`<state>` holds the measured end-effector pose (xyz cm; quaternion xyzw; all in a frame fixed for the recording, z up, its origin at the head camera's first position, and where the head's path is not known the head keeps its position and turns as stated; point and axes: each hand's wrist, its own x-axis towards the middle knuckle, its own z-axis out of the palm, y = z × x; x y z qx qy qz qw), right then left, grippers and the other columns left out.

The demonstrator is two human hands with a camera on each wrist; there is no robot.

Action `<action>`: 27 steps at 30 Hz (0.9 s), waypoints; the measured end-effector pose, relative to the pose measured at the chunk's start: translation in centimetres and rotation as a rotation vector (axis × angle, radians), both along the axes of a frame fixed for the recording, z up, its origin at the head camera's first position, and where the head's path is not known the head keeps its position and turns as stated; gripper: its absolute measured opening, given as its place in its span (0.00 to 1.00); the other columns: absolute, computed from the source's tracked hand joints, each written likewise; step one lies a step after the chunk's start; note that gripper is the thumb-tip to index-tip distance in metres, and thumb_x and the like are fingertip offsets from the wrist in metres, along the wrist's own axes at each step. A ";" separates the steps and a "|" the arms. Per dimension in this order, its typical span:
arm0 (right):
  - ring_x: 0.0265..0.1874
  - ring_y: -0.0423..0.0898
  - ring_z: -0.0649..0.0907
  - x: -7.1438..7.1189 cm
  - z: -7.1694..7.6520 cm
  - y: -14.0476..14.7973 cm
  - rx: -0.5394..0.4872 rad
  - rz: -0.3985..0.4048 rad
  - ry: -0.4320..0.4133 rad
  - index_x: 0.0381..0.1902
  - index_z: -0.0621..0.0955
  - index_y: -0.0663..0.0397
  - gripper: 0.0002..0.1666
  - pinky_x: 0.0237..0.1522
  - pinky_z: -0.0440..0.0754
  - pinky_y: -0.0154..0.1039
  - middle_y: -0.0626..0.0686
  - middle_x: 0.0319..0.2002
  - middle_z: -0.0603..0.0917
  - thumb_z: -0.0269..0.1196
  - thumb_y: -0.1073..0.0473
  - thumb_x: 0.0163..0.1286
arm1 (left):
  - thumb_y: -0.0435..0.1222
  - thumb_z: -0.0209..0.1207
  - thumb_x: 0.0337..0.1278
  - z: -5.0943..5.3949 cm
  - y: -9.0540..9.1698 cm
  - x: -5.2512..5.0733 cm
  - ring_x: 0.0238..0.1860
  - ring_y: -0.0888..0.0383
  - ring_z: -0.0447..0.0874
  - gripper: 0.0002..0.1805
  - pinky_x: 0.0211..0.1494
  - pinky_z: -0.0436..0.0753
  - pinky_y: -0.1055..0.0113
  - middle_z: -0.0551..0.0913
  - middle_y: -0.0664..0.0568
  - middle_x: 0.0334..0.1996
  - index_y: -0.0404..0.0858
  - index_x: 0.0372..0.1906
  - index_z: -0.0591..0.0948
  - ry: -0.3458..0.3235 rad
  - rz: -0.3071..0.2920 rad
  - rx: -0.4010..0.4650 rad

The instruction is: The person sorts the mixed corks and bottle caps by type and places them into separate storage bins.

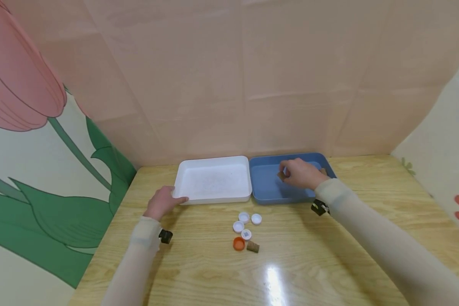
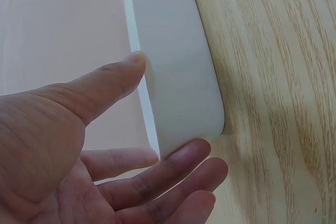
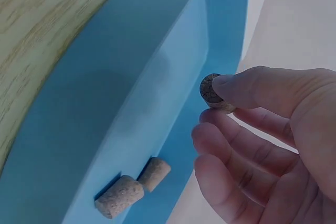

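Cork cylinder (image 3: 207, 89), grainy, in right fingers (image 3: 247, 139) over blue tray (image 3: 105, 93)

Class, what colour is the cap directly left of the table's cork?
Orange; the cap shows best in the head view.

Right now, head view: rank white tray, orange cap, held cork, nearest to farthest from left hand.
From the left hand:
1. White tray: touching, at its near left corner.
2. Orange cap: to the right, on the table.
3. Held cork: farther right, in the right hand.
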<state>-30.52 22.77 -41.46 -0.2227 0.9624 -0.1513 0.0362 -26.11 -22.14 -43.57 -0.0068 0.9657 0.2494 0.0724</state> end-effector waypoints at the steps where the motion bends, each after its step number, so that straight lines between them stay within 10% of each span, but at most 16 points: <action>1: 0.32 0.47 0.82 -0.2 -0.1 0.1 0.007 -0.004 -0.007 0.48 0.81 0.58 0.15 0.33 0.80 0.46 0.53 0.35 0.84 0.67 0.63 0.64 | 0.51 0.66 0.59 0.0 0.0 0.0 0.41 0.49 0.77 0.35 0.49 0.78 0.52 0.83 0.39 0.51 0.29 0.60 0.78 -0.001 0.003 0.002; 9: 0.33 0.48 0.82 -1.5 -0.6 0.5 0.049 -0.052 -0.082 0.49 0.82 0.58 0.14 0.35 0.80 0.47 0.53 0.36 0.84 0.66 0.60 0.68 | 0.52 0.66 0.60 0.0 -0.1 0.1 0.56 0.42 0.78 0.41 0.61 0.75 0.44 0.76 0.33 0.63 0.26 0.67 0.72 -0.010 0.005 0.000; 27: 0.36 0.50 0.81 -3.5 -1.4 1.6 0.149 -0.100 -0.127 0.49 0.82 0.61 0.15 0.37 0.80 0.52 0.56 0.40 0.84 0.63 0.57 0.70 | 0.52 0.65 0.60 -0.1 0.1 0.0 0.52 0.44 0.78 0.40 0.57 0.76 0.46 0.77 0.34 0.62 0.27 0.66 0.72 -0.008 0.000 -0.005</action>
